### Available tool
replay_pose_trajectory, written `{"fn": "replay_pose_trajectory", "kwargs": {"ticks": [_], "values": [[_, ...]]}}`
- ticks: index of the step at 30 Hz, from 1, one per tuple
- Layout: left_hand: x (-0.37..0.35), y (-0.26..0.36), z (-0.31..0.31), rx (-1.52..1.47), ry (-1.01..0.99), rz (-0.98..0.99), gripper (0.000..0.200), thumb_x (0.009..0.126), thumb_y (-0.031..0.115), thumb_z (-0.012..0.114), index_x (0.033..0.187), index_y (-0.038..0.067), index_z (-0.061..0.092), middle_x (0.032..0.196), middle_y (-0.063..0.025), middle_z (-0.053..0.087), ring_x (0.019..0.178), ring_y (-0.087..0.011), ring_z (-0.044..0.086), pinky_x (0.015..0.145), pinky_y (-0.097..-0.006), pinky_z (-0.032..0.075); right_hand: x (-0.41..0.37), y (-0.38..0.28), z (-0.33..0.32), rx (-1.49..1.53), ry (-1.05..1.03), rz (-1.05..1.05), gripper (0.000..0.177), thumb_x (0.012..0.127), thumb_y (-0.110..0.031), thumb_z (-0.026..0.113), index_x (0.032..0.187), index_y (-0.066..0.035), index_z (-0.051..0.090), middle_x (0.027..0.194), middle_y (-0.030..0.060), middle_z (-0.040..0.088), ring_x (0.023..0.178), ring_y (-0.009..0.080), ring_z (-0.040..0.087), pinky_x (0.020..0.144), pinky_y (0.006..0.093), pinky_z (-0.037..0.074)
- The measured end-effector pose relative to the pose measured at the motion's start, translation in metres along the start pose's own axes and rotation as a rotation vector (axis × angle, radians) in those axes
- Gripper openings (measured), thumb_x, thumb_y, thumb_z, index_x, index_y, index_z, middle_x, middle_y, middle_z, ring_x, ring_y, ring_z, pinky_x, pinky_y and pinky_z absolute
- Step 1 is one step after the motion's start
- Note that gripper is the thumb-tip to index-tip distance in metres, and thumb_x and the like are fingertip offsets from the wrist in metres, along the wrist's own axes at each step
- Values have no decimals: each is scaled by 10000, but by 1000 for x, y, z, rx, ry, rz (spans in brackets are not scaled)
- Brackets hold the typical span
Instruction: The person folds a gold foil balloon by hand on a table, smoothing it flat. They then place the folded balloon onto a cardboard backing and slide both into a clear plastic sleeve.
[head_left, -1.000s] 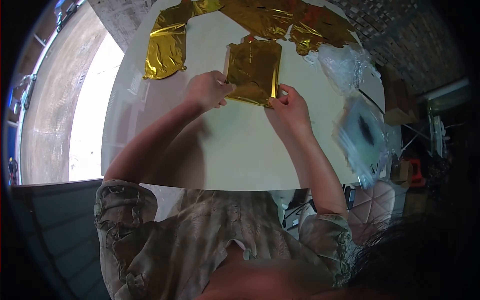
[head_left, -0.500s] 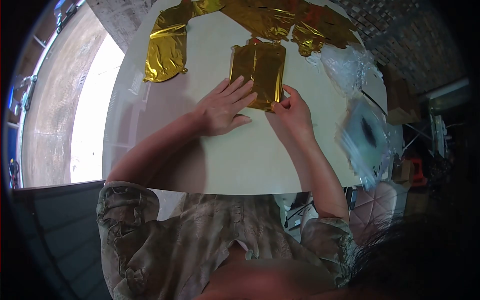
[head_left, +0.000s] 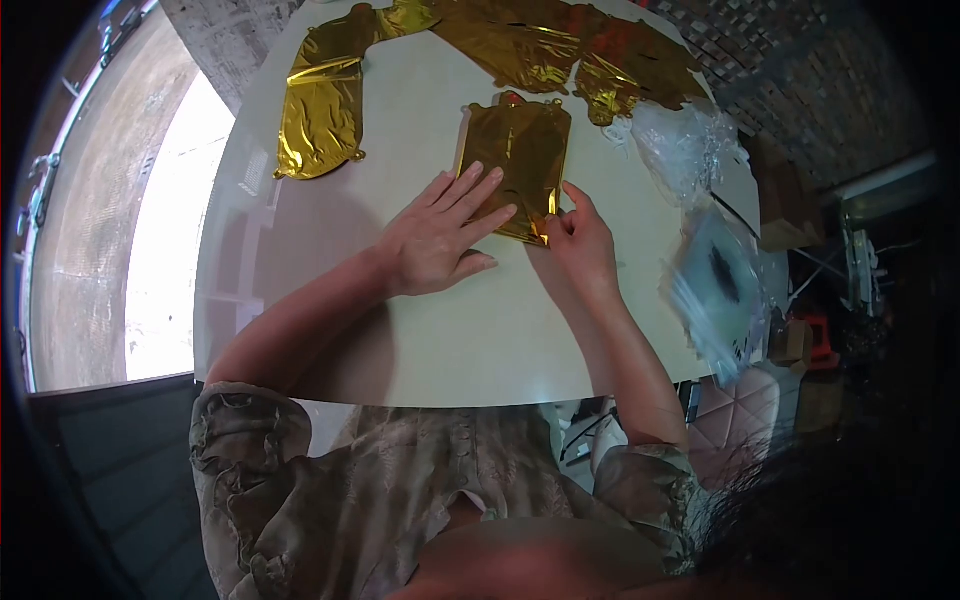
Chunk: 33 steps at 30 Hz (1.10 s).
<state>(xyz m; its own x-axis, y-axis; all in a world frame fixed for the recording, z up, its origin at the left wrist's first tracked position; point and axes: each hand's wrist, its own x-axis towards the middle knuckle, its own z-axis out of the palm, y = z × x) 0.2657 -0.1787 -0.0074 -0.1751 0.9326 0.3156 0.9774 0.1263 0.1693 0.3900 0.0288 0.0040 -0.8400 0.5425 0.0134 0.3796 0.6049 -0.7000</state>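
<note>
A folded, flat gold foil balloon (head_left: 515, 140) lies on the pale table in front of me, a roughly rectangular packet with small tabs at its far corners. My left hand (head_left: 435, 235) rests flat with spread fingers, the fingertips on the lower left part of the foil. At the near right corner, my right hand (head_left: 583, 240) has thumb and index finger closed on the foil's edge. A small red spot shows at the far end of the packet.
More flat gold foil balloons (head_left: 322, 115) lie along the table's far edge (head_left: 500, 45). To the right are crumpled clear plastic (head_left: 680, 150) and a stack of clear plastic bags (head_left: 715, 285). A cardboard box (head_left: 785, 210) stands beyond the table's right side.
The camera view has tilted slightly, so the table and its contents sit a little lower. Both hands stay on the foil balloon in nearly the same pose.
</note>
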Motion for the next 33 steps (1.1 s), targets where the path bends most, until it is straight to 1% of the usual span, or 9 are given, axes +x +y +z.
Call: {"fn": "replay_pose_trajectory", "kwargs": {"ticks": [2, 5, 7, 8, 10, 16, 23, 28, 33], "values": [[0, -2, 0, -23, -3, 2, 675, 955, 428, 596, 1515, 114, 388, 1621, -200, 217, 1504, -392, 185, 1205, -508, 194, -2, 0, 1, 12, 11, -22, 545, 913, -173, 624, 1416, -36, 466, 749, 100, 666, 687, 252, 664, 681, 393, 520], [8, -7, -6, -179, 167, -64, 633, 941, 353, 630, 1472, 69, 434, 1555, -219, 353, 1431, -398, 346, 1154, -458, 319, -3, -1, 1, 10, 19, -35, 540, 917, -162, 612, 1425, -54, 462, 744, 97, 657, 678, 253, 658, 681, 396, 518], [19, -11, -13, -558, 246, -643, 589, 900, 325, 680, 1379, 20, 523, 1420, -222, 517, 1259, -357, 546, 1015, -417, 465, -4, 3, 3, 4, 32, -39, 530, 924, -161, 604, 1426, -67, 463, 734, 96, 649, 669, 258, 651, 678, 395, 516], [23, -16, -15, -555, 253, -643, 589, 900, 325, 680, 1379, 20, 523, 1420, -222, 517, 1259, -357, 546, 1015, -417, 465, -4, 2, 3, 3, 32, -46, 530, 924, -161, 604, 1426, -67, 463, 734, 96, 649, 669, 258, 651, 678, 395, 516], [35, -28, -20, -368, 169, -766, 605, 883, 312, 725, 1341, -24, 517, 1191, -188, 641, 901, -277, 675, 770, -372, 564, -6, 1, 3, -9, 42, -43, 518, 930, -168, 601, 1419, -64, 468, 731, 97, 647, 664, 267, 646, 677, 394, 515], [65, -61, -14, -643, 71, -869, 605, 873, 325, 745, 1293, -57, 538, 950, -143, 701, 794, -201, 677, 676, -328, 532, -6, 7, 8, 44, 72, -68, 472, 953, -138, 612, 1411, -100, 501, 738, 88, 652, 656, 201, 628, 671, 350, 513], [75, -62, 2, -581, 78, -860, 538, 884, 289, 730, 1283, -27, 558, 923, -130, 711, 755, -241, 683, 711, -340, 542, -8, 0, 4, -30, 69, -33, 458, 955, -162, 623, 1401, -123, 523, 743, 100, 653, 647, 223, 631, 655, 362, 508], [69, -33, 9, -28, 465, -543, 448, 915, 227, 667, 1311, 44, 562, 1278, -177, 622, 1074, -326, 642, 872, -398, 534, -9, 0, 6, -67, 89, -71, 394, 947, -146, 621, 1339, -118, 589, 729, 105, 647, 644, 238, 630, 648, 373, 507], [50, -16, -10, -27, 93, -18, 546, 974, 353, 585, 1437, 88, 469, 1538, -175, 380, 1396, -358, 385, 1112, -477, 349, -8, 3, 6, -111, 93, -85, 377, 939, -133, 616, 1315, -108, 607, 735, 117, 654, 654, 256, 640, 656, 388, 513]]}}
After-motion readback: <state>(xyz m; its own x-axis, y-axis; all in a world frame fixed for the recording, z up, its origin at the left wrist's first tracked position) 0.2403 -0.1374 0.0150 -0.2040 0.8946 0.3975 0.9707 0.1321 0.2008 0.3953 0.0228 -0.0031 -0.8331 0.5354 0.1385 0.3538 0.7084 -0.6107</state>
